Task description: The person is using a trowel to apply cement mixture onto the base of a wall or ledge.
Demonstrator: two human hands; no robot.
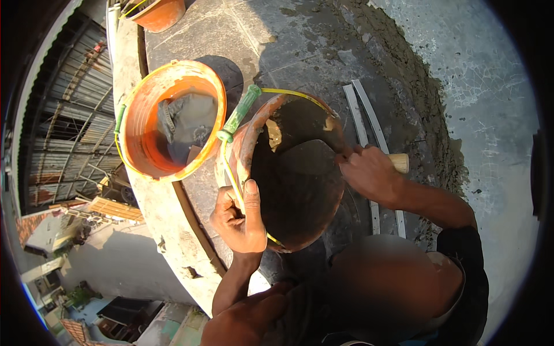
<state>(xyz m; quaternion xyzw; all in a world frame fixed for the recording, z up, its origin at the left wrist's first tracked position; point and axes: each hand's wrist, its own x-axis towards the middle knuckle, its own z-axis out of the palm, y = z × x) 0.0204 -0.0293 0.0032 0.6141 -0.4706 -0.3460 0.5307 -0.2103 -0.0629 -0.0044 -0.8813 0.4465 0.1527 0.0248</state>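
Note:
In front of me stands a mortar-smeared orange bucket, its mouth tipped toward me and its inside dark with shadow and wet-looking mortar. The yellow wire handle with a green grip lies against its left side. My left hand is closed on the near left edge, thumb up, with the wire running by its fingers. On the opposite side my right hand is curled over the right rim. Beside that wrist a pale wooden tool handle sticks out; its other end is hidden.
A second orange bucket with a grey cloth inside stands to the left. Another bucket is at the far left. Two metal strips lie right, before a mortar band along the wall. Left, the ledge drops off to ground below.

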